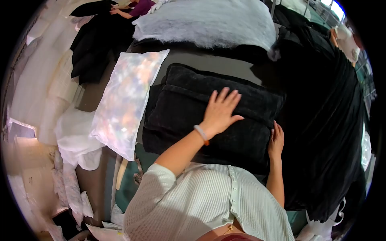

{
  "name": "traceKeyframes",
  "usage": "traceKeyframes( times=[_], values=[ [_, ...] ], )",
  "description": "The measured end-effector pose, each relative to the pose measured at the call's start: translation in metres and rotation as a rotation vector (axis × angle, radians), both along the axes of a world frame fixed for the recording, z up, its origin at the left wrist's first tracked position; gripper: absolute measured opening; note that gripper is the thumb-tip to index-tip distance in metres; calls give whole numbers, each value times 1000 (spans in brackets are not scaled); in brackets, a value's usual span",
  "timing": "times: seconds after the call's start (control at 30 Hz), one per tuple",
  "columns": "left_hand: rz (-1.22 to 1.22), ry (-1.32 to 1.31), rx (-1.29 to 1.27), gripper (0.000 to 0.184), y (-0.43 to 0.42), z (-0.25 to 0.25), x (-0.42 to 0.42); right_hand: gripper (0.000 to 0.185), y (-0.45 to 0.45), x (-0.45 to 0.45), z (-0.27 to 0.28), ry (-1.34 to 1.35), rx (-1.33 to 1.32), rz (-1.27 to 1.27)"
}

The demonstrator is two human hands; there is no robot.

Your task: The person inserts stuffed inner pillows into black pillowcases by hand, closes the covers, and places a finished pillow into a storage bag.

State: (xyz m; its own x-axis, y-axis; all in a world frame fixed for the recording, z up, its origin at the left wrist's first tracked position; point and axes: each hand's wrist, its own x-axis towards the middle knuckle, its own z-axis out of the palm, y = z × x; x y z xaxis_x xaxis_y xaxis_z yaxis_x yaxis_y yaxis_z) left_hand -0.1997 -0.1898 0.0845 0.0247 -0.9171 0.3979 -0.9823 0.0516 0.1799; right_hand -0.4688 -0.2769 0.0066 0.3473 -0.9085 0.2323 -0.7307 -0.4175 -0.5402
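In front of my body lies a thick, flat, rectangular pile of black plush fabric [181, 116]; cushions or folded covers, I cannot tell which. My left hand [221, 110], a pale bracelet on its wrist, rests flat on top with fingers spread. Along the pile's right edge, my right hand [276, 141] touches the side with its fingers stretched upward; part of its inner side is hidden. Left of the pile is a white translucent pillow-shaped bag [124, 98] with pale coloured filling showing through.
A large heap of black cloth [321, 120] drapes down the right side. White fluffy batting [205, 22] lies across the far end. At the upper left, a person in a purple sleeve [141, 8] handles black fabric [94, 44]. Wrapped white bundles [44, 76] line the left.
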Motion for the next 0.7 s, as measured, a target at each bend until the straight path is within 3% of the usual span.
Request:
traceKeyframes(
  times=[0.1,0.13,0.2,0.3,0.43,0.5,0.6,0.63,0.7],
  values=[
    [198,21,21,72,26,-2,37,44,11,11,28,-88,-2,-8],
    [260,23,54,72,31,-2,53,45,17,19,40,-45,-119,45],
    [539,5,124,73,46,-6,95,49,26,35,61,-29,-206,151],
    [695,355,231,83,61,-37,172,53,26,63,78,39,-243,244],
    [791,618,266,89,87,-70,188,66,17,60,12,83,-161,330],
    [839,701,290,91,91,-72,186,68,3,50,-7,-58,-151,255],
    [883,688,270,98,82,-65,192,70,-18,42,-14,-178,-67,123],
    [872,751,325,100,82,-59,201,71,-27,39,-11,-299,135,26],
    [831,1190,239,102,82,-94,247,74,-44,34,-4,-563,525,-161]
  ],
)
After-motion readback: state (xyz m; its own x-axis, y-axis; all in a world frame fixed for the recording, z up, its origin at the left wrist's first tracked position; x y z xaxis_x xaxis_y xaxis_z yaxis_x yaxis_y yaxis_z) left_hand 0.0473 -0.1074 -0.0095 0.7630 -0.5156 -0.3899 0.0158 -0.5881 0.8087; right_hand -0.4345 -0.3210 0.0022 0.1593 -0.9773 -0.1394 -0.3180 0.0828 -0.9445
